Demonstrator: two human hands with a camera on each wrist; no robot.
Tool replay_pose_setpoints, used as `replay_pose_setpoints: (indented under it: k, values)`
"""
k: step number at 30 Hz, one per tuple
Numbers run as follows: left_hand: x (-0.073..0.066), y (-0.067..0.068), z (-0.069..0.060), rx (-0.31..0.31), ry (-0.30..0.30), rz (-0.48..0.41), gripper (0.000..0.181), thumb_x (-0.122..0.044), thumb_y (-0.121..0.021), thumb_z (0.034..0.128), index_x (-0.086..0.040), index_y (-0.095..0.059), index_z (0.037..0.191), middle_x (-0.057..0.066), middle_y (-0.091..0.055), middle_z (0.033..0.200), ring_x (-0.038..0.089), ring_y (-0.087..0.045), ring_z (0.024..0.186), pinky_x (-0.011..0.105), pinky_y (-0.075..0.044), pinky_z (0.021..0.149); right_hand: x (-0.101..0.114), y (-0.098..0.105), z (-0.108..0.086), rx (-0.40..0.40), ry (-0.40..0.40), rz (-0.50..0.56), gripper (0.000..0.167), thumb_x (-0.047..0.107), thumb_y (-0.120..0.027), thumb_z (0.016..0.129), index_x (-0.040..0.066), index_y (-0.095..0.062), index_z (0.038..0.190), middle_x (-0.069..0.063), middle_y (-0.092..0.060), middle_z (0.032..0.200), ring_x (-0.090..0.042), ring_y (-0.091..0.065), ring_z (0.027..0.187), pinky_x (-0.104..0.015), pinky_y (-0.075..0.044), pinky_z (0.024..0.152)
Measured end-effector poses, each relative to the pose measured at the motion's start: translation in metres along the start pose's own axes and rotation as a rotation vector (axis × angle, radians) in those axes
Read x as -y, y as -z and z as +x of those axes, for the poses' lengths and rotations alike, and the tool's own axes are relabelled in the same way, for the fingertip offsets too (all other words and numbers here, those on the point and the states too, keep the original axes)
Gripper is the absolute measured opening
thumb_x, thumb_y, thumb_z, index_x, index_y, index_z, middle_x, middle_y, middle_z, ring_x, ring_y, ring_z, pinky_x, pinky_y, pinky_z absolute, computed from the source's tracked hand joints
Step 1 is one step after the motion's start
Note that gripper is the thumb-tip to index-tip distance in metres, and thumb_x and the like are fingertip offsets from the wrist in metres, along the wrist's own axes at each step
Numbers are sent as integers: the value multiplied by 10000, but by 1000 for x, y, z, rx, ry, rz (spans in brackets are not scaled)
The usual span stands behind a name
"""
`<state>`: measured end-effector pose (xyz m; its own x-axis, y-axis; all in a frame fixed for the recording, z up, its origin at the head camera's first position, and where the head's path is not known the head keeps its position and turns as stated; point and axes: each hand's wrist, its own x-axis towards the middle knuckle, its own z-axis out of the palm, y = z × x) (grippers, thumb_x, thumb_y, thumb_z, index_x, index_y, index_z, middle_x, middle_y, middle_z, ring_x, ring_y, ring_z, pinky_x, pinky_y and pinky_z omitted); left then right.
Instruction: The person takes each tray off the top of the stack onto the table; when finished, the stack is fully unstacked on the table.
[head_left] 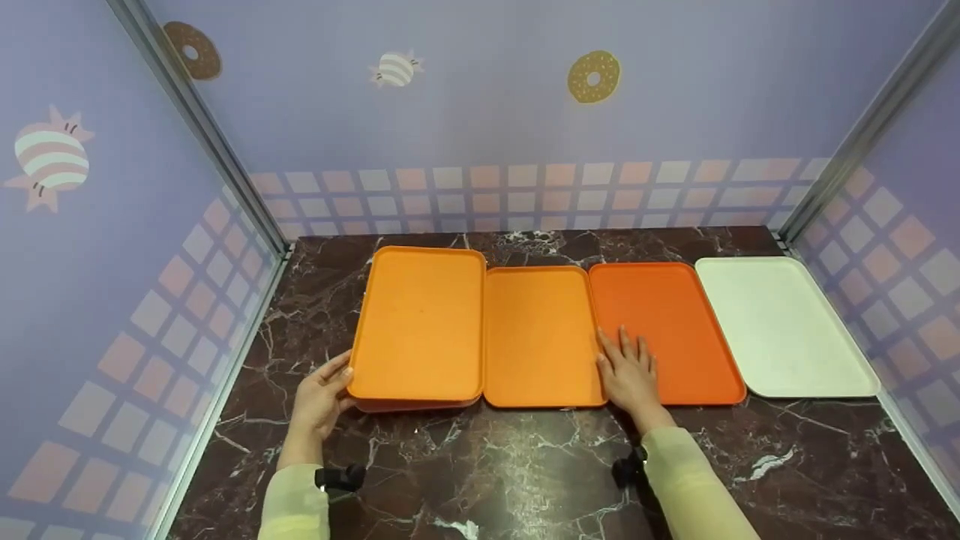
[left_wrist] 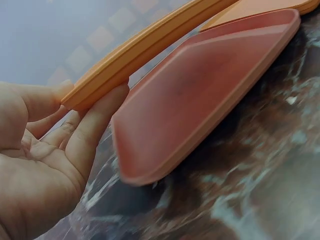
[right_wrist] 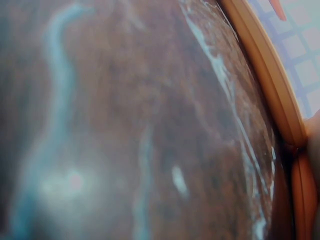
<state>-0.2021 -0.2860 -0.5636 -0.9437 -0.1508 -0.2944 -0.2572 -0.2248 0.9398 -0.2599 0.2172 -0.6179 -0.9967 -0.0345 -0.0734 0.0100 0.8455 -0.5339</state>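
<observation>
In the head view my left hand (head_left: 318,399) grips the left edge of a yellow-orange tray (head_left: 420,322), thumb on top and fingers beneath. The left wrist view shows this tray tilted and raised above a pink tray (left_wrist: 185,105) that lies on the counter. My right hand (head_left: 631,379) lies with fingers spread over the left side of a red-orange tray (head_left: 667,322). Its thumb side is at the seam with a second yellow-orange tray (head_left: 536,337). The right wrist view catches just a sliver of that hand at its right edge.
A pale cream tray (head_left: 784,326) lies at the right end of the row. Beneath everything is a dark red marbled counter (head_left: 517,472). Lilac panels with printed sweets and tiles enclose the back (head_left: 495,127) and both sides.
</observation>
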Motion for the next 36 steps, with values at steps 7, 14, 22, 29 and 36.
replay_pose_setpoints:
  k: [7,14,22,29,36]
  values:
    - [-7,29,-5,-55,-13,-27,361,-110,-568,1054,-205,-639,1395,-158,-753,982,82,-714,837,272,-628,705,-1,0,0,5,0,8,551,364,-374,1115,260,-266,1646,-166,-58,1740,-493,58,1578,-737,45,1236]
    - [-14,58,-9,-136,-19,18,382,-150,-516,1082,-234,-599,1445,-230,-719,963,31,-692,872,247,-628,750,-3,-1,0,-6,5,12,550,369,-380,1114,264,-274,1643,-168,-71,1739,-496,54,1577,-742,39,1233]
    - [-17,83,-13,-280,2,37,534,-257,-454,1093,-117,-370,1602,-215,-597,1101,-35,-666,908,238,-628,802,-1,-2,0,-4,13,13,548,378,-374,1116,266,-276,1643,-164,-68,1740,-488,61,1580,-743,47,1232]
    - [-18,100,-17,-416,33,-37,572,-407,-444,1054,-204,-419,1589,-114,-576,1244,-42,-658,866,209,-617,744,-1,-3,0,-13,12,13,541,369,-379,1114,256,-300,1637,-166,-92,1738,-482,54,1582,-741,41,1234]
    - [-18,112,-17,-503,-10,-229,367,-350,-518,1040,-230,-612,1374,-191,-632,995,-6,-660,840,213,-603,661,-2,-2,0,-10,16,7,546,370,-375,1116,255,-284,1642,-163,-76,1740,-486,54,1580,-733,43,1238]
